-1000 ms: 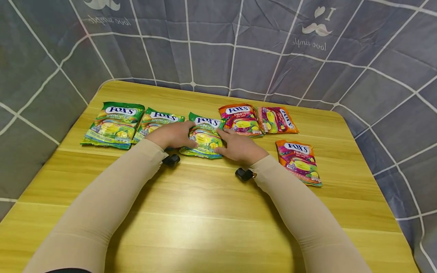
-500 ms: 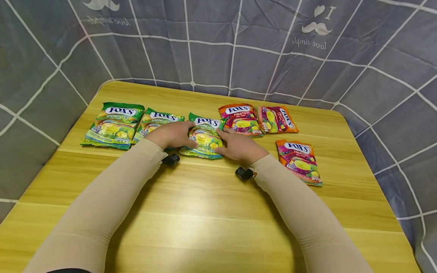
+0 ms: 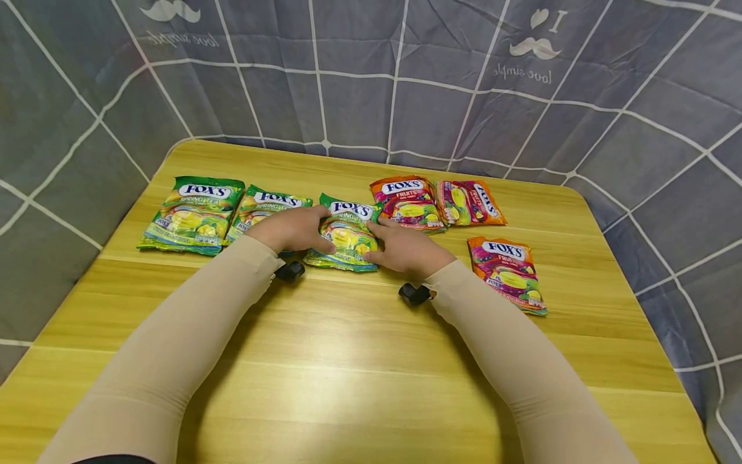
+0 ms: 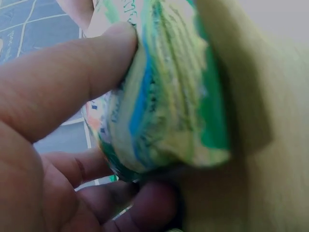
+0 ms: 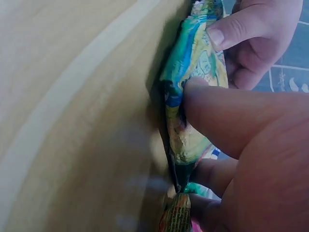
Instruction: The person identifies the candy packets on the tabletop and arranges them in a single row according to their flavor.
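A green FOX'S Spring Tea candy bag (image 3: 348,237) lies on the table in the middle of the row, its printed face up. My left hand (image 3: 292,229) grips its left edge, and my right hand (image 3: 410,250) grips the right edge. In the left wrist view the left thumb (image 4: 104,60) presses the bag's face while the fingers bend at its side. The right wrist view has the right thumb (image 5: 207,106) on the bag too, fingers at its edge. Another green candy bag (image 3: 266,205) sits just left, partly hidden by my left hand.
At far left lies a third green candy bag (image 3: 195,212). Two orange-and-purple FOX'S Fruits bags (image 3: 409,203) (image 3: 469,203) lie behind my right hand; another such bag (image 3: 507,274) is nearer, beside the right forearm. A grey checked curtain (image 3: 359,103) surrounds the wooden table (image 3: 324,374).
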A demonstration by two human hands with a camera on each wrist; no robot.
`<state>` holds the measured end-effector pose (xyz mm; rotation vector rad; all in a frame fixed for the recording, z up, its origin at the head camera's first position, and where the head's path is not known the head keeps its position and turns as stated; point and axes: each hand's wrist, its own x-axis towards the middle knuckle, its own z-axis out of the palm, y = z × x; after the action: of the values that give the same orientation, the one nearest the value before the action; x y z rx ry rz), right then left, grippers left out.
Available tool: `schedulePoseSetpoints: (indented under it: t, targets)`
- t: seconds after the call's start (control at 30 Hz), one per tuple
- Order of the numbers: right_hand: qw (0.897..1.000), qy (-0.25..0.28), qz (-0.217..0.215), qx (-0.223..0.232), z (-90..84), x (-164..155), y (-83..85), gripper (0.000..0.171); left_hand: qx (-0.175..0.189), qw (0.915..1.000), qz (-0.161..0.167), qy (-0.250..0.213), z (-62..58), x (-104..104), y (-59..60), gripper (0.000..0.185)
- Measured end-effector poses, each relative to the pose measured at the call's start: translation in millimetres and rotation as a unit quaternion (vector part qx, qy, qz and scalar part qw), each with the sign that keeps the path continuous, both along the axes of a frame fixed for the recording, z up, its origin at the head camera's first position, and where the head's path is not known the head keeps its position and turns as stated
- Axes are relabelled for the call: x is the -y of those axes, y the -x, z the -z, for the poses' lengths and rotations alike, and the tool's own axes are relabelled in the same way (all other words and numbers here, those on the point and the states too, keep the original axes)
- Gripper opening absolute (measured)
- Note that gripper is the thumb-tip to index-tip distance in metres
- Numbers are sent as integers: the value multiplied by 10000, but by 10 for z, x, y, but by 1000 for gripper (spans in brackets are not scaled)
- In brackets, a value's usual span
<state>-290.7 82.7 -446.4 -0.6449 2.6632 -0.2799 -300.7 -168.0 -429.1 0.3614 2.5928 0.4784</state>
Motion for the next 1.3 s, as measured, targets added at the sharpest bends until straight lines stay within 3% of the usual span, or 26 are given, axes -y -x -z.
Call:
schedulePoseSetpoints:
  t: [0.17,0.33,0.47,0.63,0.8,1.03,1.1,1.3]
  targets:
    - [9974,620,311,-175,-28,-193,47,77,-61,9998,103,143,-52,-82,-12,87]
    - [9805,1357,1166,-808,-124,-501,207,62,-940,9946,49,428,-210,-285,-56,70]
    - [9704,1605,1578,-872,-135,-740,391,56,-1329,9900,18,469,-283,-564,-13,82]
    - [9747,1464,1595,-548,-77,-854,581,59,-1150,9927,-2,375,-154,-888,164,89]
    - [9844,1043,1363,-380,-89,-762,627,63,-863,9952,-271,382,-13,-1034,309,91]
    - [9919,127,1225,-310,-162,-729,634,79,-760,9962,-224,371,-7,-1148,368,94]
    - [9899,209,1387,-227,-172,-760,639,80,-730,9968,-185,270,-15,-1179,377,94]
    - [9744,1272,1849,-149,-205,-893,602,71,-956,9944,-240,-376,-26,-1230,381,90]
